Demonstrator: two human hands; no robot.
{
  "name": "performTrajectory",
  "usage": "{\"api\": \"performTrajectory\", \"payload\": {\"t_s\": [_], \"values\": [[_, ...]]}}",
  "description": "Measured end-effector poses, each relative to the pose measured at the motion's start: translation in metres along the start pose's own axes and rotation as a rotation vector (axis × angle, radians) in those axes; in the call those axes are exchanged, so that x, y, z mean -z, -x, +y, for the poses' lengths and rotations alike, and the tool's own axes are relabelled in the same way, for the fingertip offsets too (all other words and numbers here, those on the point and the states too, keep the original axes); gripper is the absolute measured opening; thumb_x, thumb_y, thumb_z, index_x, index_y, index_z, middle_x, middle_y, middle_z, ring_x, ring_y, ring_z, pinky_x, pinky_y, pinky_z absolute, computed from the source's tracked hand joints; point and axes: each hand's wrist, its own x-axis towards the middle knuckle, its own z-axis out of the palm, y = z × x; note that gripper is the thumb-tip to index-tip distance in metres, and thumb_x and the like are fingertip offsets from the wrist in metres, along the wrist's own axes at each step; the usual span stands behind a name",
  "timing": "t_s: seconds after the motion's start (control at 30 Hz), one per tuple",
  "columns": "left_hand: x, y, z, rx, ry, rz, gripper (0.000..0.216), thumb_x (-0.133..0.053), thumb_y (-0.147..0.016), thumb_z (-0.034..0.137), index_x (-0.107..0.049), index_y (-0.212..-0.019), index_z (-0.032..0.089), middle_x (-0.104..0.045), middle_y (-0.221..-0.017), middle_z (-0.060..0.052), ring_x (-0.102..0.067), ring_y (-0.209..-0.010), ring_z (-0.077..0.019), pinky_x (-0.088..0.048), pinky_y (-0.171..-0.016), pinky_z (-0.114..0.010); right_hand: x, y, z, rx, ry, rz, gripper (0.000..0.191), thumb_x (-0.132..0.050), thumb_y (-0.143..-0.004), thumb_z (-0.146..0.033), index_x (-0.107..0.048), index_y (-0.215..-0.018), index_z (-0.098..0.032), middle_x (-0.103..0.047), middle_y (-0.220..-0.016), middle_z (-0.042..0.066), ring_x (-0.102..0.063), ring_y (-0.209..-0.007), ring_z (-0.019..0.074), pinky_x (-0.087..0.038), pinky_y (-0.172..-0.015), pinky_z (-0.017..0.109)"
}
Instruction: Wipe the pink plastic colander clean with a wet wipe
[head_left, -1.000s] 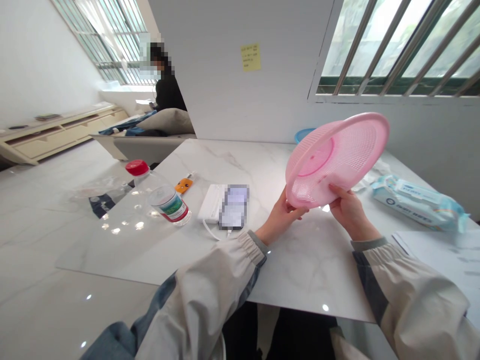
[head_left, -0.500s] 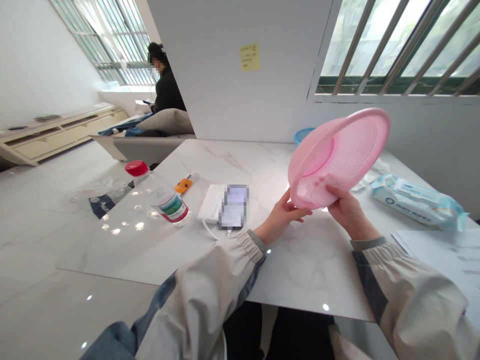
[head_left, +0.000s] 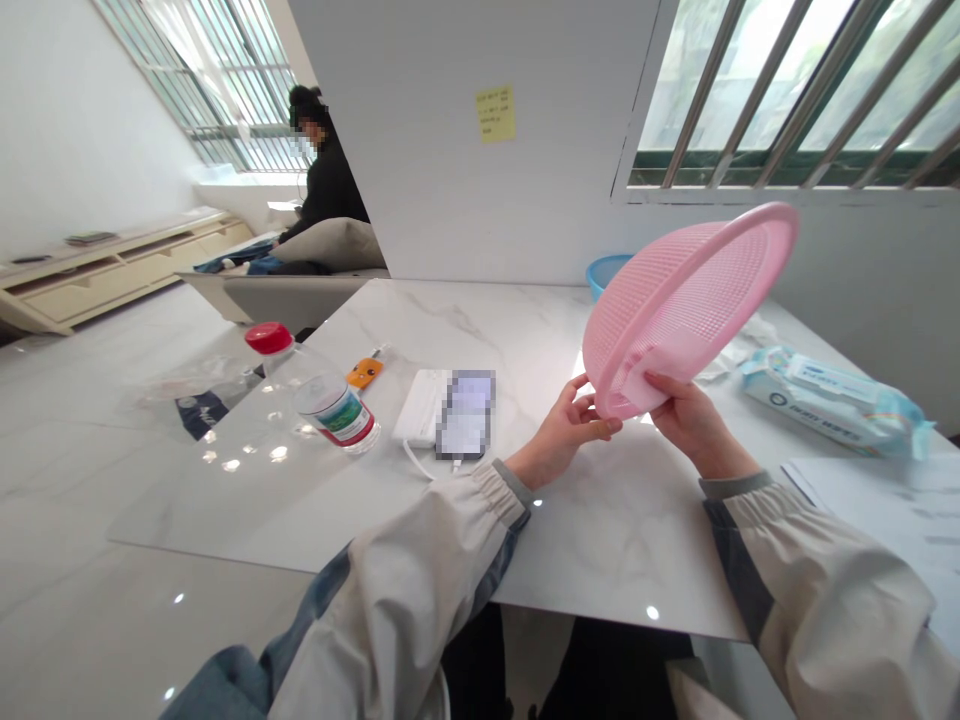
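A pink plastic mesh basket [head_left: 675,305] is held above the table, tilted steeply with its opening toward the right. My right hand [head_left: 691,425] pinches its lower rim, with the thumb on the inner side and the other fingers mostly hidden beneath. At the lower left of the basket, my left hand [head_left: 564,432] supports it with curled fingers against the outer wall and the thumb by the rim. Behind it, a blue basket [head_left: 606,270] stands partly hidden near the wall.
Left on the marble-patterned table [head_left: 450,315] are a large red-capped bottle [head_left: 330,405], an orange item [head_left: 365,372], a white box [head_left: 420,405] and a cabled phone [head_left: 466,415]. Body wipes [head_left: 832,400] and paper [head_left: 892,510] lie right. A person [head_left: 330,180] sits beyond.
The basket has turned further onto its side, its upper rim shifting right and slightly up. My left fingers have spread a little at its lower edge. The seated person's arm has lowered.
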Motion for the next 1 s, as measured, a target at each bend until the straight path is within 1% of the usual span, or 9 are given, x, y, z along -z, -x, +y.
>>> {"api": "performTrajectory", "payload": {"t_s": [0.13, 0.27, 0.47, 0.63, 0.7, 0.83, 1.0], "values": [[-0.001, 0.001, 0.002, 0.025, 0.029, 0.021, 0.1, -0.113, -0.066, 0.034, -0.06, -0.15, 0.028, -0.079, -0.118, -0.005, -0.073, -0.102, -0.0202, -0.051, -0.092, -0.037, 0.001, -0.002, -0.001, 0.029, 0.025, -0.001, 0.04, -0.096, -0.073, -0.016, -0.087, -0.11, -0.028, -0.089, -0.125, 0.001, -0.08, -0.134, 0.0272, -0.062, -0.128, 0.044], [-0.001, 0.001, 0.003, 0.02, 0.042, 0.045, 0.092, -0.113, -0.066, 0.035, -0.064, -0.144, 0.026, -0.079, -0.113, -0.004, -0.072, -0.103, -0.0198, -0.048, -0.092, -0.036, 0.002, -0.003, -0.001, 0.058, 0.032, 0.005, 0.044, -0.1, -0.07, -0.018, -0.088, -0.111, -0.028, -0.089, -0.127, 0.001, -0.077, -0.141, 0.0298, -0.058, -0.132, 0.045], [0.002, -0.002, 0.001, 0.021, 0.026, 0.049, 0.075, -0.111, -0.07, 0.036, -0.072, -0.132, 0.023, -0.08, -0.107, -0.004, -0.071, -0.101, -0.0187, -0.046, -0.089, -0.035, 0.005, -0.007, 0.0, 0.087, 0.033, 0.034, 0.043, -0.098, -0.07, -0.018, -0.089, -0.11, -0.029, -0.089, -0.126, 0.0, -0.077, -0.142, 0.0292, -0.059, -0.132, 0.044], [0.002, -0.002, 0.003, 0.044, 0.063, 0.041, 0.065, -0.11, -0.064, 0.027, -0.08, -0.121, 0.021, -0.081, -0.111, -0.005, -0.07, -0.097, -0.0167, -0.046, -0.089, -0.034, 0.007, -0.009, 0.001, 0.118, 0.013, 0.071, 0.042, -0.096, -0.069, -0.016, -0.088, -0.109, -0.028, -0.089, -0.122, 0.001, -0.078, -0.139, 0.0278, -0.06, -0.131, 0.042], [0.002, 0.0, 0.005, 0.063, 0.063, 0.03, 0.059, -0.108, -0.065, 0.026, -0.082, -0.118, 0.02, -0.081, -0.111, -0.006, -0.07, -0.098, -0.017, -0.046, -0.089, -0.034, 0.007, -0.01, 0.001, 0.121, 0.009, 0.068, 0.043, -0.097, -0.069, -0.016, -0.088, -0.11, -0.028, -0.089, -0.121, 0.001, -0.078, -0.138, 0.0275, -0.06, -0.13, 0.042], [0.002, 0.003, 0.01, 0.076, 0.062, 0.015, 0.047, -0.104, -0.071, 0.03, -0.084, -0.112, 0.019, -0.08, -0.11, -0.008, -0.07, -0.102, -0.0201, -0.047, -0.089, -0.034, 0.008, -0.01, 0.001, 0.139, 0.01, 0.052, 0.046, -0.098, -0.069, -0.017, -0.088, -0.112, -0.029, -0.089, -0.121, 0.001, -0.078, -0.137, 0.0276, -0.06, -0.13, 0.041], [0.001, 0.002, 0.008, 0.109, 0.055, 0.019, 0.042, -0.1, -0.071, 0.032, -0.083, -0.107, 0.018, -0.078, -0.108, -0.008, -0.068, -0.102, -0.0215, -0.048, -0.09, -0.035, 0.007, -0.009, 0.002, 0.131, 0.036, 0.011, 0.047, -0.101, -0.068, -0.021, -0.087, -0.113, -0.027, -0.088, -0.122, 0.002, -0.078, -0.138, 0.0301, -0.06, -0.13, 0.043]]}}
